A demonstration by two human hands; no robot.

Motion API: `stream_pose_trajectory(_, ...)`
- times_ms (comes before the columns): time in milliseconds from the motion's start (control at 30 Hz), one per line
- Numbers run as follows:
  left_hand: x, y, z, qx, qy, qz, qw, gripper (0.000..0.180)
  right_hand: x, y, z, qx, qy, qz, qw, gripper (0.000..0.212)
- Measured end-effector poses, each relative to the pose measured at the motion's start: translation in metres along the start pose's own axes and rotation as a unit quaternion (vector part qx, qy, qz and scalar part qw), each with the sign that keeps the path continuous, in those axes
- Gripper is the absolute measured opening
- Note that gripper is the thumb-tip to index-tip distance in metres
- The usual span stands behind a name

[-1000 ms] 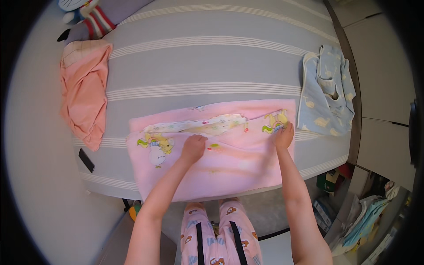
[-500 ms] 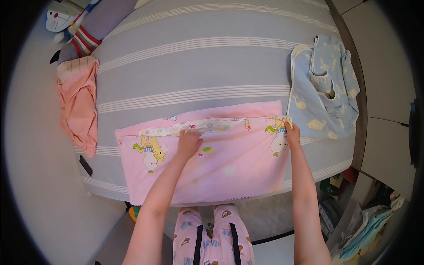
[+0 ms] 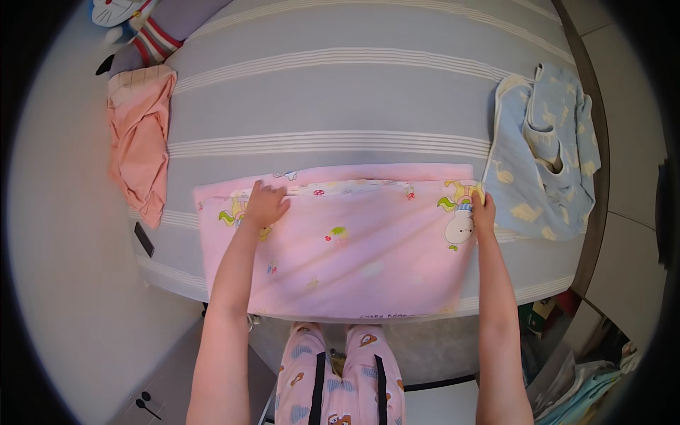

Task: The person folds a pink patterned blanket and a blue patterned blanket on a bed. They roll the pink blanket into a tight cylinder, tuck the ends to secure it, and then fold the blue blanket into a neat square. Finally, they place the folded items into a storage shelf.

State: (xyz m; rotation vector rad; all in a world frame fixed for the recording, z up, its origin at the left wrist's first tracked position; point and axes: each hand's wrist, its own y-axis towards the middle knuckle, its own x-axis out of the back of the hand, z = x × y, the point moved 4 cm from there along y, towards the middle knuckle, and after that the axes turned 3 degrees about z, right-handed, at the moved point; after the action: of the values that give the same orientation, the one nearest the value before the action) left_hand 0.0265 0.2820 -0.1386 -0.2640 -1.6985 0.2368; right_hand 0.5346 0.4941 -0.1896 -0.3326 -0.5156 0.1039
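Note:
A pink blanket (image 3: pixel 397 248) printed with cartoon animals lies folded across the near side of the bed. Its upper layer ends a little short of the far fold, and a strip of white patterned fabric (image 3: pixel 340 189) shows between them. My left hand (image 3: pixel 268 205) rests on the left part of that edge with its fingers spread. At the far right corner, my right hand (image 3: pixel 484 211) pinches the blanket's edge between thumb and fingers. The fingertips there are partly hidden.
The bed has a grey striped sheet (image 3: pixel 333 99). Blue patterned cloth (image 3: pixel 567 142) lies rumpled on the right, touching the blanket's corner area. Left are a salmon garment (image 3: pixel 139 149), a dark phone-like slab (image 3: pixel 144 239) and a plush toy (image 3: pixel 113 10). Cabinets (image 3: pixel 630 163) stand along the right.
My left hand has slid left along the blanket's edge and its fingers have spread. The upper layer looks flatter, with less white fabric showing. My right hand keeps the corner.

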Motion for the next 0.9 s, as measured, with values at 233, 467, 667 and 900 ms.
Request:
stream_pose_trajectory(233,0.02,-0.067,0.11,0.236,0.077,0.202,0.947,0.018,-0.011,-0.014,0.036,0.055,-0.001,0.082,0.995,0.018)
stream_pose_trajectory(467,-0.006,-0.078,0.129,0.354,0.045,-0.085,0.93,0.034,-0.035,0.011,0.021,0.067,-0.051,-0.051,0.995,0.033)
stream_pose_trajectory(667,-0.029,-0.159,0.153,0.493,-0.09,-0.262,0.825,0.051,-0.017,-0.046,-0.006,0.07,-0.117,-0.085,0.987,0.04)
stream_pose_trajectory(900,-0.033,-0.164,0.198,0.36,-0.419,-0.389,0.737,0.026,-0.029,-0.049,0.054,0.206,-0.187,-0.236,0.931,0.03)
